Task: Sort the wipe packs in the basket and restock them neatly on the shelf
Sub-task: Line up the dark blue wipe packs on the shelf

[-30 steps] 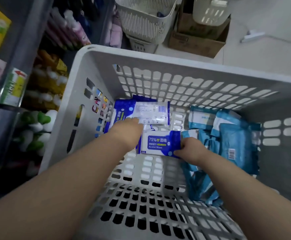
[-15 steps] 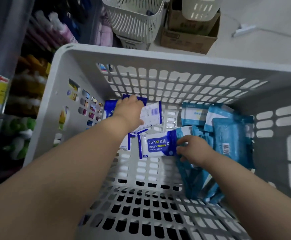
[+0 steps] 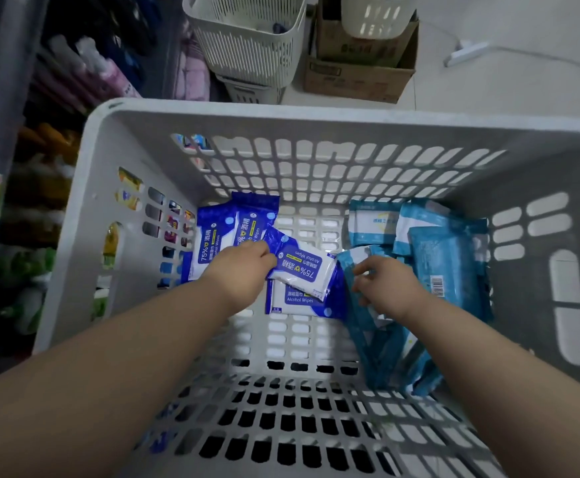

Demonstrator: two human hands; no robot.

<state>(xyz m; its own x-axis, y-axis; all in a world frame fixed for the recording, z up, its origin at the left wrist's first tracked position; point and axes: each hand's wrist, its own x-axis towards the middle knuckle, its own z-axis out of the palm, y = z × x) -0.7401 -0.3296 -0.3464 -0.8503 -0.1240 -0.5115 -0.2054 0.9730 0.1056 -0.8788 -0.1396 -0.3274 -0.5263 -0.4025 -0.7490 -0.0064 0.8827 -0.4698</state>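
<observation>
Head view, looking down into a grey perforated basket [image 3: 316, 113] that stands just beside a stocked shelf [image 3: 2, 98] on its left. Four dark-blue packs [image 3: 212, 243] occupy the far left of the floor: two lean upright against the left wall, one lies flat near the middle, and one, the tilted pack [image 3: 299, 267], rests across the flat one, pinched at its end by the left hand [image 3: 243, 270]. Light-blue packs [image 3: 451, 267] are piled along the right wall; at least five show, the rest hidden by overlap. The right hand [image 3: 388, 288] has its fingers curled against the pile's left edge; whether it grips cannot be told. Bare floor lies open between the two groups at the far wall and across the near left part of the basket. Beyond the far rim stand one small basket [image 3: 247, 39] and one cardboard box [image 3: 357, 74].
</observation>
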